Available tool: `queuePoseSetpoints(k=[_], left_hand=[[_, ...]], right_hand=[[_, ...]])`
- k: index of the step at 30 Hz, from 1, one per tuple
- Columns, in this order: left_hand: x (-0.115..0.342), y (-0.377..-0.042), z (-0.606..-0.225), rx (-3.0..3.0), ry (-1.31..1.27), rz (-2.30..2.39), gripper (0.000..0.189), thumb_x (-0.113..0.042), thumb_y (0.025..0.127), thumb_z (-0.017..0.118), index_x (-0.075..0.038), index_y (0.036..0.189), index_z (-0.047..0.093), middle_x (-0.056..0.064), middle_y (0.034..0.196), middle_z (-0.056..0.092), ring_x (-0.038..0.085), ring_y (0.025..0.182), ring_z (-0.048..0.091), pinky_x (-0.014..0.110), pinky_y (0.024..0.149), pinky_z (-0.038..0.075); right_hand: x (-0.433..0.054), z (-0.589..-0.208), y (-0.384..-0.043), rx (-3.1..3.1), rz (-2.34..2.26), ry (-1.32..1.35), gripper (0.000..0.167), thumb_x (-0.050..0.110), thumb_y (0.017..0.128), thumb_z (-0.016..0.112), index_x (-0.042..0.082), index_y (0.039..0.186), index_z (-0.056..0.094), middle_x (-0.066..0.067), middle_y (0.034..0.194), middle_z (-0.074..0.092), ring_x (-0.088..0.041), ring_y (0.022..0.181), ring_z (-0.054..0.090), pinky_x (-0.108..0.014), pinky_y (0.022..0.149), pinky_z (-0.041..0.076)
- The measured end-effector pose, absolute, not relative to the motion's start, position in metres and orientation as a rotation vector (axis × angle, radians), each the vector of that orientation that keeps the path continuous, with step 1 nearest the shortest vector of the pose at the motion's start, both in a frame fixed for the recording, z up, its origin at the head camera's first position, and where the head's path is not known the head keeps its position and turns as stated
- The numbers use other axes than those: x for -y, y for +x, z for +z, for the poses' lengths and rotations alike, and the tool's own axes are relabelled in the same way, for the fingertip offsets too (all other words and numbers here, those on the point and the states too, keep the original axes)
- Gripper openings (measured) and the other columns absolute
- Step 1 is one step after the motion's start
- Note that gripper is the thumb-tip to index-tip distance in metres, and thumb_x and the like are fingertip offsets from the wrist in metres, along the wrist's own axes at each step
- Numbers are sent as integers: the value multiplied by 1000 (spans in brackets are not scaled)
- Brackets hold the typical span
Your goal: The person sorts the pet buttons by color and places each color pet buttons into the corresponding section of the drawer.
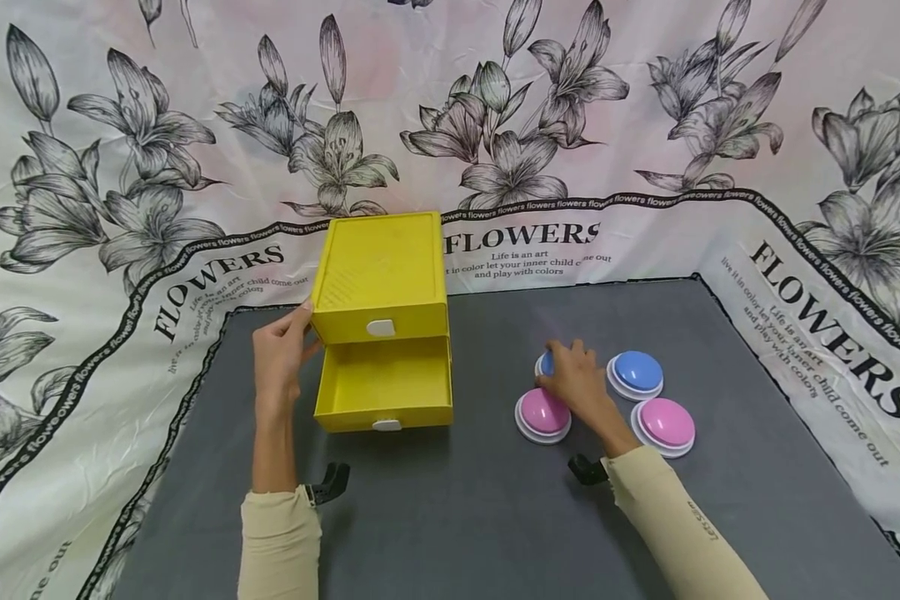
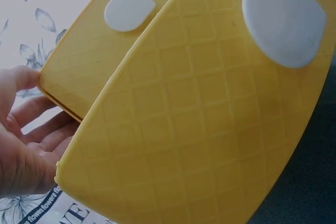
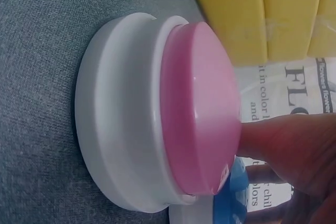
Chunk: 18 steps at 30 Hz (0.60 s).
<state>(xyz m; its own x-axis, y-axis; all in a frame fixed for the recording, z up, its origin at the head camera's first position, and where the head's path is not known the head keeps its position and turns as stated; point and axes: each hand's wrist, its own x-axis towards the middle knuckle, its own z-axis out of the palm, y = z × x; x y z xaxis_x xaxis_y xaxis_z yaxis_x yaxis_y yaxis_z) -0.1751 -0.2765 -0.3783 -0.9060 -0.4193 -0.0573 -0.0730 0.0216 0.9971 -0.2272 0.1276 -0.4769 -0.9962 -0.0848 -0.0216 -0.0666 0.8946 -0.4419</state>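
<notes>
A yellow two-drawer cabinet (image 1: 386, 267) stands left of centre, with its lower drawer (image 1: 382, 392) pulled out and its upper one closed. My left hand (image 1: 281, 346) rests against the cabinet's left side at the upper front corner, fingers fairly straight in the left wrist view. To the right, my right hand (image 1: 579, 377) bends its fingers over a blue push button (image 1: 546, 364) with a white base, partly hidden beneath the hand. Just in front of it sits a pink push button (image 3: 202, 108), close to the right thumb.
A second blue button (image 1: 639, 372) and a second pink button (image 1: 667, 423) sit right of my right hand. Grey cloth (image 1: 450, 517) covers the table. Flower-printed fabric (image 1: 525, 250) hangs behind and at both sides.
</notes>
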Motion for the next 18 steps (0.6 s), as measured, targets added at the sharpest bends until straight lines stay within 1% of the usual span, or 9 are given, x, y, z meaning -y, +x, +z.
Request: queuePoseSetpoints(k=[6, 13, 18], left_hand=[[274, -177, -377, 2040, 498, -1975, 46, -41, 104, 65, -9, 137, 70, 8, 153, 60, 21, 140, 60, 38, 108, 58], [275, -177, -378, 2058, 507, -1942, 47, -41, 104, 65, -10, 139, 69, 8, 153, 60, 22, 140, 60, 37, 106, 59], [277, -175, -380, 2047, 506, -1954, 48, -42, 104, 65, -11, 140, 68, 8, 154, 59, 22, 141, 60, 38, 107, 59]], right_hand=[[-130, -476, -229, -3023, -704, -125, 63, 23, 86, 81, -1, 140, 59, -36, 126, 54, -55, 117, 53, -75, 95, 50], [-130, -471, -226, -3090, -744, -162, 60, 20, 85, 80, -2, 137, 62, -37, 122, 55, -56, 114, 53, -73, 91, 51], [-124, -455, -223, -3180, -775, -215, 56, 21, 84, 80, 0, 134, 65, -34, 119, 58, -55, 111, 55, -72, 87, 51]])
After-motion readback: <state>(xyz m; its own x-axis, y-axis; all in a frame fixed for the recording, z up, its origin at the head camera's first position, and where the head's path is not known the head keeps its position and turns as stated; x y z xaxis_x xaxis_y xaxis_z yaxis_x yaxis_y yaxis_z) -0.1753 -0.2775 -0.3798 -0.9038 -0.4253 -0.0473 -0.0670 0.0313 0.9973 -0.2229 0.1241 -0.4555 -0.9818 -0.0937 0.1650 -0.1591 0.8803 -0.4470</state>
